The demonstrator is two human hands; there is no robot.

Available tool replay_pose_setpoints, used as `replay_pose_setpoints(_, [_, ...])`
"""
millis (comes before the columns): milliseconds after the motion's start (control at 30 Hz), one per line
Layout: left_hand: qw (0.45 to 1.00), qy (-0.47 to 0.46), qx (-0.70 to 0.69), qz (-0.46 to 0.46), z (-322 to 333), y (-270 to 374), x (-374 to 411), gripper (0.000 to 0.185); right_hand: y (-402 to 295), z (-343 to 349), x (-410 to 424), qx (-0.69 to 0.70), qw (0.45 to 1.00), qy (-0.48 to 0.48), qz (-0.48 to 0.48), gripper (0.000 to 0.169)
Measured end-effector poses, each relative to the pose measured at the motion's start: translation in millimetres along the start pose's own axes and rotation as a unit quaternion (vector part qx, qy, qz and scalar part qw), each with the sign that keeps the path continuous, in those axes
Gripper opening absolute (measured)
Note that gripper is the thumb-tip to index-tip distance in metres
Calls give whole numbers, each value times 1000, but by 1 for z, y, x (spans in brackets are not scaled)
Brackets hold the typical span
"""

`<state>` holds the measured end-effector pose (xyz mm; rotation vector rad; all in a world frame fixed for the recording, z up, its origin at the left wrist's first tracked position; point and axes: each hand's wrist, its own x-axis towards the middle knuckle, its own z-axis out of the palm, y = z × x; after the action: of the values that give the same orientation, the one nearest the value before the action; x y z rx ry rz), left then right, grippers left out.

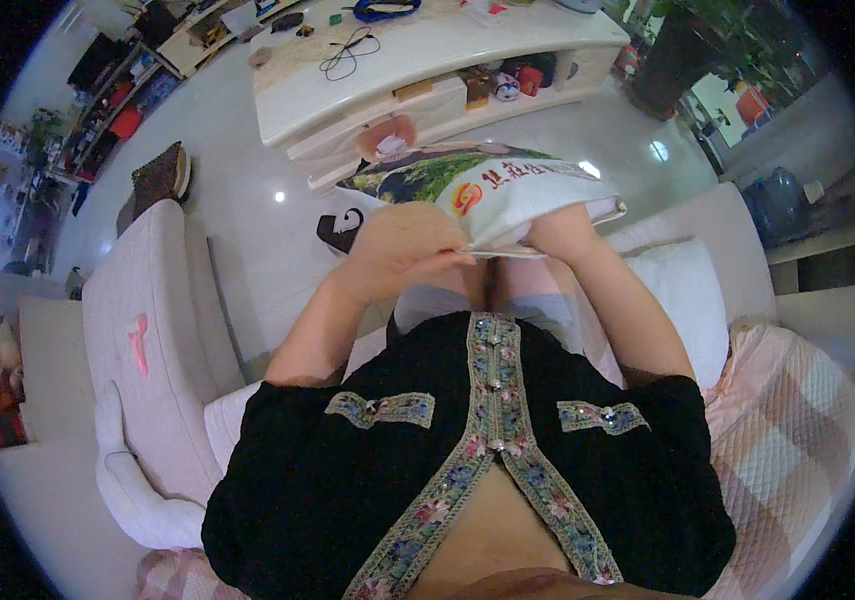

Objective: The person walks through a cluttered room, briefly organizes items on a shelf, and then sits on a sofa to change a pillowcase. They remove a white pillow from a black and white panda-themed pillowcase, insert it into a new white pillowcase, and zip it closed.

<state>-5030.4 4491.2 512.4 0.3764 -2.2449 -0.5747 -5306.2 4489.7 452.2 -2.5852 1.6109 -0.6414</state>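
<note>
A white printed fabric cushion cover or bag [540,196], with a green landscape picture and writing on it, lies across my knees. My left hand [412,244] grips its near edge between thumb and fingers, at the left end of the opening. My right hand [564,234] reaches in at the right part of the same edge; its fingers are hidden inside the cloth, so what they hold cannot be told. Beyond the cloth's left end, a pink thing [386,136] with crumpled white tissue stands by the table.
A long white table [435,56] with a black cable [350,56] and shelves below stands ahead. Pale sofa sections [153,315] are at the left. A white cushion [679,300] and a quilted checked cover [787,427] lie at my right. A potted plant [667,67] stands far right.
</note>
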Motion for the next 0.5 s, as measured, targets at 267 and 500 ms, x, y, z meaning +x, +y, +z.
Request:
replay_pose_setpoints(267, [977,174,122,-17,1,24,11,27,37,18,0,-5,997,33,64,38])
replay_pose_setpoints(500, [935,-100,336,56,1,44,45,37,-12,-32,22,-21,999,6,35,37])
